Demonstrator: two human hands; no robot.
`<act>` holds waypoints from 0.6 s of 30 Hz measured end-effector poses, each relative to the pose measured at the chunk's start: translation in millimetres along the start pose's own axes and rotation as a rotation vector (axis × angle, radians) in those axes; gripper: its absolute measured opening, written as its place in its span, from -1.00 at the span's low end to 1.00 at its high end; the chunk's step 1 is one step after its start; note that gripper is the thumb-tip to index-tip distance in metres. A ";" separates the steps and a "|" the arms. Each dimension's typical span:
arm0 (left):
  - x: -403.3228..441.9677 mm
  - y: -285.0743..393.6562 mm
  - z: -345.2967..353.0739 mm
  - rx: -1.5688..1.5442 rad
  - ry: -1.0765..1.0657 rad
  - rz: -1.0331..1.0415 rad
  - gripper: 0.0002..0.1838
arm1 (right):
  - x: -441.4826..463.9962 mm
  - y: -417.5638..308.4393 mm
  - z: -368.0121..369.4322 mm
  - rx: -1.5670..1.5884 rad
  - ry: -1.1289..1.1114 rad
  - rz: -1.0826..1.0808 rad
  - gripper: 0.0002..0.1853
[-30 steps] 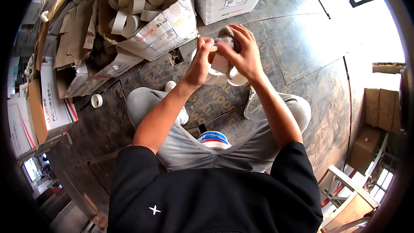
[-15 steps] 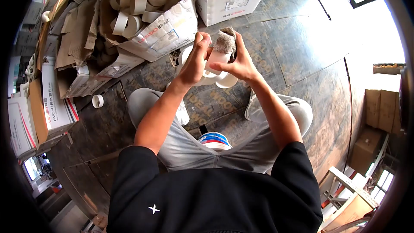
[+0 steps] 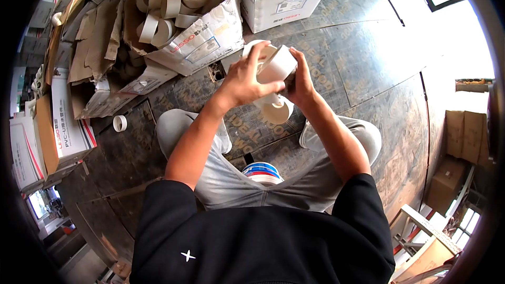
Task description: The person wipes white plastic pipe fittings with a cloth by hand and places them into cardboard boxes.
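A white plastic ring (image 3: pixel 279 66) is held up between my two hands. My left hand (image 3: pixel 244 80) grips it from the left, with the thumb below and the fingers at its upper edge. Curled along the ring's right side, my right hand (image 3: pixel 302 81) also has something dark against its palm, mostly hidden. Beneath and behind my hands are more white rings, one of them a cream ring (image 3: pixel 277 111) on the floor between my feet. The grey fuzzy cloth seen before cannot be made out clearly.
An open carton (image 3: pixel 210 39) full of cream rings stands at upper left, beside a closed white box (image 3: pixel 284 0). A single ring (image 3: pixel 120 123) lies on the dark floor (image 3: pixel 173 92) at left. A striped bucket (image 3: pixel 262 172) sits between my legs.
The white ring has been turned and raised between my hands. My left hand has opened wider around it, and the grey cloth, visible on top earlier, has gone out of clear view.
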State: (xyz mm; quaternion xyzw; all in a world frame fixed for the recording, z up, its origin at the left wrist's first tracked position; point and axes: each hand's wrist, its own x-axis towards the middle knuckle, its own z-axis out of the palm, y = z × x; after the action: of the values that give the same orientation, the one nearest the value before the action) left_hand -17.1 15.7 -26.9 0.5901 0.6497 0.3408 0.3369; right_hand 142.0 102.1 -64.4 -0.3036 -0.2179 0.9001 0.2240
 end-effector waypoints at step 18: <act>5.6 12.6 16.1 -0.785 0.119 -0.013 0.08 | -20.0 -19.7 14.4 -0.050 -0.041 -0.170 -0.41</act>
State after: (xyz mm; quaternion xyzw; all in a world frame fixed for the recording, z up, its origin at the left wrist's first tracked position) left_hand 2.8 22.9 -25.2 0.3916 0.4921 0.5946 0.5009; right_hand 152.4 103.6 -34.7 -0.2711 -0.2700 0.8780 0.2875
